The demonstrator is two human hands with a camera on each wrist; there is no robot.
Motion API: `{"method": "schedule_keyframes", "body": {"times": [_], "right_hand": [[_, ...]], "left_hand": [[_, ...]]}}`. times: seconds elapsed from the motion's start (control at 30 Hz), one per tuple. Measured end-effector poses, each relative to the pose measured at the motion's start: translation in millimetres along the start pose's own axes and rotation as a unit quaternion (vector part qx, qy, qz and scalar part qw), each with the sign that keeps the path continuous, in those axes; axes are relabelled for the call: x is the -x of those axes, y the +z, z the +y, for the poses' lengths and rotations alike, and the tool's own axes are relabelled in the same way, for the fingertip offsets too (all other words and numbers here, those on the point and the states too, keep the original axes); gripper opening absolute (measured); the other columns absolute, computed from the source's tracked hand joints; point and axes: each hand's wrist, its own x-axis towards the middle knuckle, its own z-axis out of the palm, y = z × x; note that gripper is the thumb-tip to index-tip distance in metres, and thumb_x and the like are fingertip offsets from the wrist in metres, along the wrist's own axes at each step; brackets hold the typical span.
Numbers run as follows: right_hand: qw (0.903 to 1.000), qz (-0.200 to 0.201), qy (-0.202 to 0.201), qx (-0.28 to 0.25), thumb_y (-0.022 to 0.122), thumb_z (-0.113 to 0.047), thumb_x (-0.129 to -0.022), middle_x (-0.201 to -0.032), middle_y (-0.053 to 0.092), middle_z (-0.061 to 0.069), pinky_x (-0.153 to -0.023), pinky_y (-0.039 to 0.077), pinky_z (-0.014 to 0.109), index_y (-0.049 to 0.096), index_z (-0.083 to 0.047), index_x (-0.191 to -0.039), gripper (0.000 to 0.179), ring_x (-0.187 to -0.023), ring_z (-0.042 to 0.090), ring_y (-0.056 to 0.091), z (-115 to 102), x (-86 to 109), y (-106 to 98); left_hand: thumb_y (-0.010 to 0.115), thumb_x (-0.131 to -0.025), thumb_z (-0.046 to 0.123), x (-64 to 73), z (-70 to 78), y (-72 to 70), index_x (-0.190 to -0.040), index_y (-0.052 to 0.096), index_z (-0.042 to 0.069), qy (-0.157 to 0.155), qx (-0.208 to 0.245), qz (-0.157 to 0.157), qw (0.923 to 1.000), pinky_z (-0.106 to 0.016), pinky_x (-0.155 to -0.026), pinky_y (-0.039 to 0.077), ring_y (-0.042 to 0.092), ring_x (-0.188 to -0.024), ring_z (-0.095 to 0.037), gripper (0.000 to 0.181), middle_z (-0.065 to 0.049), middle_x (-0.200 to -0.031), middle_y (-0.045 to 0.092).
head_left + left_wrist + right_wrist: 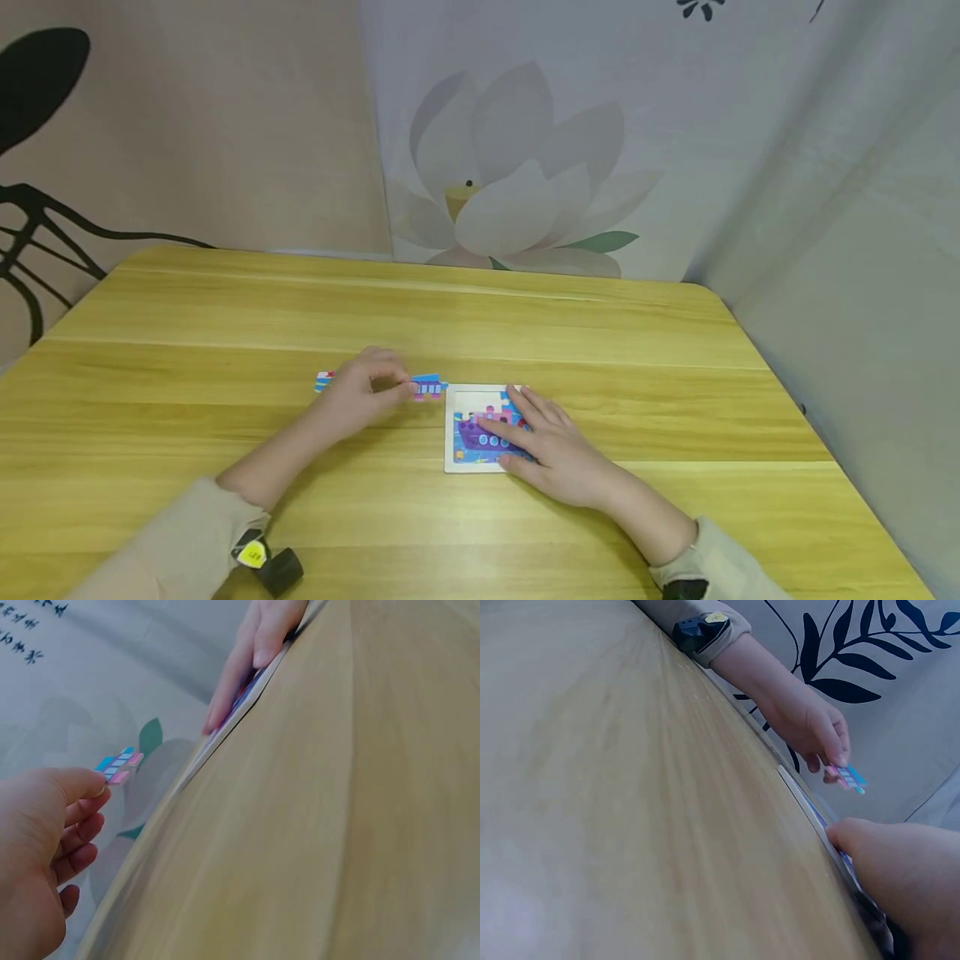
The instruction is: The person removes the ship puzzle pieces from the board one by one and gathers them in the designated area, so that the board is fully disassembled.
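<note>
My left hand (365,390) pinches a blue, white and pink jigsaw piece (428,387) between thumb and forefinger, just left of the puzzle's upper left corner. In the left wrist view that piece (118,766) is held up off the table. The white-framed jigsaw puzzle (449,442) lies flat, showing a purple ship on blue water, with a pale bare area in its upper part. Across the puzzle's right side rests my right hand (558,454), fingers spread and straight. It covers part of the picture and the right edge of the frame.
Another puzzle piece (323,381), blue with red and white, lies on the wooden table (225,333) beyond the left hand, partly hidden by it. A black chair (33,217) stands past the table's left edge. Behind is a curtain (525,167) with a flower print.
</note>
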Motion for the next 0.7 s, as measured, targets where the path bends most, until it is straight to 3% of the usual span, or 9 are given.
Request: {"method": "schedule_keyframes", "body": {"times": [0.1,0.23,0.47,0.7], "right_hand": [[1.0,0.001,-0.001,-0.001,0.041,-0.046,-0.101,-0.159,0.005,0.009,-0.11,0.004,0.056,0.035,-0.039,-0.147,0.047,-0.144,0.029,0.002,0,-0.2,0],[1.0,0.001,-0.002,-0.004,0.041,-0.045,-0.101,-0.159,0.005,0.009,-0.11,0.004,0.056,0.034,-0.04,-0.147,0.047,-0.144,0.029,0.001,1,0.0,1],[1.0,0.001,-0.003,-0.004,0.041,-0.045,-0.101,-0.159,0.004,0.009,-0.11,0.004,0.056,0.033,-0.04,-0.147,0.047,-0.144,0.029,0.0,2,-0.4,2],[1.0,0.001,-0.003,-0.002,0.04,-0.045,-0.101,-0.159,0.005,0.009,-0.11,0.004,0.057,0.032,-0.04,-0.148,0.048,-0.144,0.029,0.001,3,-0.3,2]], "left_hand": [[0.069,-0.089,0.028,5.8,-6.0,-10.4,-0.078,0.07,0.016,-0.009,-0.008,0.009,0.9999,-0.058,-0.099,0.034,0.046,-0.12,-0.031,0.017,-0.007,-0.111,0.062],[0.068,-0.089,0.032,12.5,-13.4,-23.8,-0.081,0.071,0.014,-0.016,-0.017,0.014,0.9996,-0.058,-0.094,0.039,0.047,-0.117,-0.032,0.02,-0.011,-0.116,0.06],[0.068,-0.09,0.031,14.6,-26.3,-41.8,-0.075,0.069,0.016,-0.02,-0.053,0.021,0.9982,-0.042,-0.08,0.042,0.049,-0.1,-0.022,0.022,-0.003,-0.105,0.064],[0.068,-0.09,0.025,11.8,-33.9,-50.4,-0.076,0.07,0.015,-0.032,-0.071,0.018,0.9968,-0.037,-0.074,0.042,0.049,-0.094,-0.022,0.018,-0.002,-0.095,0.064]]}}
